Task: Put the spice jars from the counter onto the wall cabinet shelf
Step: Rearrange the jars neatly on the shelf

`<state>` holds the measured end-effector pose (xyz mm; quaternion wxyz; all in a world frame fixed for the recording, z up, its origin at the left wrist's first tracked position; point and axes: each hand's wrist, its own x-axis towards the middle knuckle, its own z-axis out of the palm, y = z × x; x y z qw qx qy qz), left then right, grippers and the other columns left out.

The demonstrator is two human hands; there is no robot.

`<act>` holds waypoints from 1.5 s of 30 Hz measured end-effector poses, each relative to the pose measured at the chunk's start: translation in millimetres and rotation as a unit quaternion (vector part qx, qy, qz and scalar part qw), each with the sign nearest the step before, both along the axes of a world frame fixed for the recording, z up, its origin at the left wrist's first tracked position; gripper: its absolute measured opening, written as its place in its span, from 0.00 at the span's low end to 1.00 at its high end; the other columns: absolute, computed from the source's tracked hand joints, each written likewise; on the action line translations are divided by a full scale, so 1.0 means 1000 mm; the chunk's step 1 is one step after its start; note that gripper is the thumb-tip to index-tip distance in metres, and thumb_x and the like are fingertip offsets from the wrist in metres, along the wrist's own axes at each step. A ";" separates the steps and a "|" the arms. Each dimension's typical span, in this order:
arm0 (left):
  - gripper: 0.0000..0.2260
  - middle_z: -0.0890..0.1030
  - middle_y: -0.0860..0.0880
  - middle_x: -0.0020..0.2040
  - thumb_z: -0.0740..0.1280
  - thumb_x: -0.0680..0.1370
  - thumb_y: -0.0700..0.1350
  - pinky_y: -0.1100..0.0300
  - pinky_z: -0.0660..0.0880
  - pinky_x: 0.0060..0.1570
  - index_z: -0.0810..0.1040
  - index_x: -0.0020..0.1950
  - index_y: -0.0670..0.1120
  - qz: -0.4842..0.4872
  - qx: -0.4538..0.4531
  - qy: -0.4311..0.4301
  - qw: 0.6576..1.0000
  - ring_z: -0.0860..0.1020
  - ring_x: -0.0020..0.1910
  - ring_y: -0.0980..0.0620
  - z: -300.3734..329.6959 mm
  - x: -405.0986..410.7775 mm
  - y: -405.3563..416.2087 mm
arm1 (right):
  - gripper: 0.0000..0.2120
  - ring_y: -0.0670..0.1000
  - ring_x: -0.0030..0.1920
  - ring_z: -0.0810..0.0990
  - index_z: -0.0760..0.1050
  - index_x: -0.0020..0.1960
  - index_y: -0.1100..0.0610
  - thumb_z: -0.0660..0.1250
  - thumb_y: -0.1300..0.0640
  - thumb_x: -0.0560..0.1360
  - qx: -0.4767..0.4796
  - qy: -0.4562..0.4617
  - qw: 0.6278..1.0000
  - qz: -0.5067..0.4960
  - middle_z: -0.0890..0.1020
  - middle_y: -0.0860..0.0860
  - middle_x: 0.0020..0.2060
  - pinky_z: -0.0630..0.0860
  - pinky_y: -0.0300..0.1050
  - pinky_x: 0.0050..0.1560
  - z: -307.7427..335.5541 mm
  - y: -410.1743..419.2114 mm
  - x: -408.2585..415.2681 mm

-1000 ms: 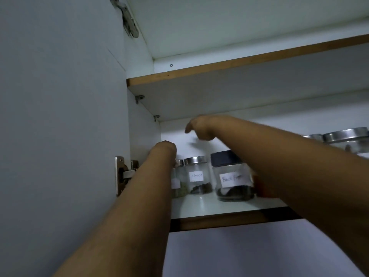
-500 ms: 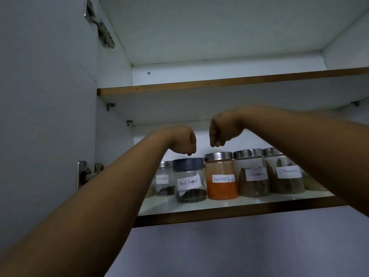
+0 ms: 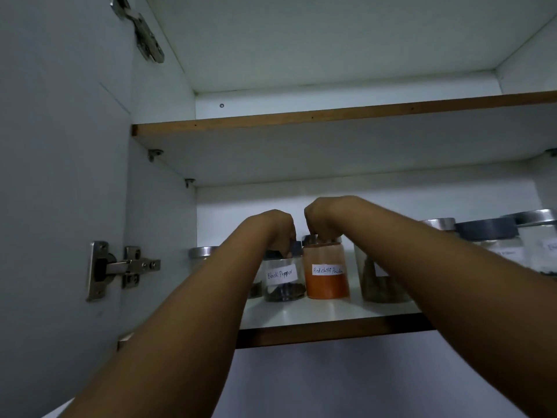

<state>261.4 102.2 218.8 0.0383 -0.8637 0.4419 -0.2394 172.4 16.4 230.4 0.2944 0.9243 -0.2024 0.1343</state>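
We have both hands on lids at the shelf (image 3: 301, 312). Left hand (image 3: 278, 229) curls over the pepper jar (image 3: 281, 279); right hand (image 3: 324, 217) pinches the chilli jar (image 3: 327, 274), just right of the pepper jar. Both jars stand upright directly beneath the grips.

I see both arms reaching up to the lower cabinet shelf (image 3: 301, 312). My left hand (image 3: 275, 229) grips the dark lid of the Black Pepper jar (image 3: 281, 277); just right of that jar, my right hand (image 3: 321, 220) grips the lid of the Red Chilli Powder jar (image 3: 327, 274). More jars stand farther right.
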 end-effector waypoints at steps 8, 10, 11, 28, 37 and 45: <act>0.14 0.82 0.47 0.56 0.70 0.76 0.47 0.57 0.73 0.52 0.81 0.61 0.47 -0.005 0.003 -0.008 1.000 0.77 0.50 0.49 -0.003 0.045 -0.027 | 0.11 0.52 0.41 0.74 0.77 0.57 0.61 0.67 0.58 0.77 0.005 -0.025 0.999 -0.019 0.74 0.52 0.37 0.73 0.44 0.49 -0.009 -0.031 0.052; 0.15 0.82 0.47 0.58 0.70 0.76 0.48 0.57 0.72 0.53 0.80 0.62 0.47 -0.024 0.001 -0.014 1.000 0.77 0.53 0.48 -0.003 0.052 -0.028 | 0.14 0.53 0.46 0.74 0.77 0.59 0.62 0.65 0.56 0.78 0.004 -0.026 1.000 -0.014 0.79 0.55 0.47 0.75 0.46 0.54 -0.010 -0.039 0.058; 0.15 0.81 0.47 0.59 0.70 0.76 0.48 0.57 0.72 0.54 0.80 0.63 0.47 -0.031 0.000 -0.014 0.999 0.77 0.55 0.48 -0.002 0.054 -0.027 | 0.15 0.53 0.48 0.75 0.76 0.61 0.61 0.65 0.55 0.78 0.007 -0.031 0.999 -0.010 0.80 0.56 0.53 0.75 0.47 0.57 -0.011 -0.043 0.060; 0.20 0.81 0.48 0.60 0.72 0.74 0.53 0.57 0.74 0.57 0.79 0.64 0.46 -0.086 -0.122 0.006 0.989 0.78 0.57 0.50 -0.011 0.068 -0.014 | 0.18 0.53 0.49 0.74 0.72 0.65 0.62 0.67 0.58 0.77 0.116 -0.091 0.989 -0.027 0.75 0.54 0.43 0.71 0.44 0.51 -0.026 -0.024 0.069; 0.13 0.81 0.49 0.59 0.63 0.80 0.52 0.55 0.70 0.58 0.80 0.57 0.46 -0.201 -0.362 -0.123 0.902 0.71 0.63 0.49 -0.016 0.034 -0.007 | 0.12 0.57 0.59 0.75 0.76 0.60 0.59 0.64 0.56 0.79 -0.002 -0.348 0.926 0.149 0.76 0.56 0.57 0.72 0.49 0.51 -0.018 -0.006 0.004; 0.12 0.77 0.49 0.63 0.64 0.76 0.48 0.52 0.70 0.60 0.79 0.58 0.49 -0.268 -0.314 -0.080 0.907 0.68 0.65 0.49 -0.006 -0.067 -0.017 | 0.11 0.57 0.58 0.75 0.79 0.46 0.57 0.63 0.50 0.77 -0.043 -0.354 0.934 0.026 0.81 0.54 0.49 0.74 0.49 0.53 0.006 -0.048 -0.125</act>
